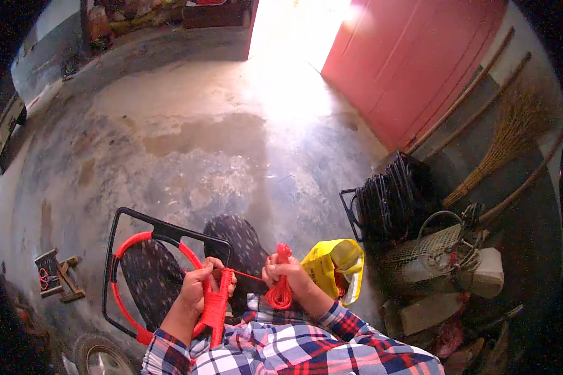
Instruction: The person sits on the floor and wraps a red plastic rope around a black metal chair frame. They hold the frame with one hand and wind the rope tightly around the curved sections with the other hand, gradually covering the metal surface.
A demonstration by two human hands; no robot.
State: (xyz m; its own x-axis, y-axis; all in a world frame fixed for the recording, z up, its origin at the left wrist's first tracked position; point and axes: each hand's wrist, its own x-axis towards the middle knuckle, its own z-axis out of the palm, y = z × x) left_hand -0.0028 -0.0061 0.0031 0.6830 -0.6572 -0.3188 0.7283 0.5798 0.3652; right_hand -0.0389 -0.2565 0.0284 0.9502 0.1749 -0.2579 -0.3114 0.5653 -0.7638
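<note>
My left hand (201, 286) grips the near edge of a black metal frame (169, 232) whose round inner ring (128, 244) is wrapped in red cord. A thick band of red wrapping (217, 309) runs down just below that hand. My right hand (286, 273) is closed around a bundle of red cord (281, 292), with one end sticking up above the fingers. A taut strand of cord (247, 274) runs between the two hands. The frame rests across my knees, which are in dark patterned cloth (238, 240). Both sleeves are plaid.
A yellow bag (331, 265) lies on the concrete floor (187, 144) by my right knee. Stacked black frames (388, 197), a wire basket (438, 250), brooms (507, 140) and a red door (413, 56) are at right. A small wooden tool (56, 275) lies at left.
</note>
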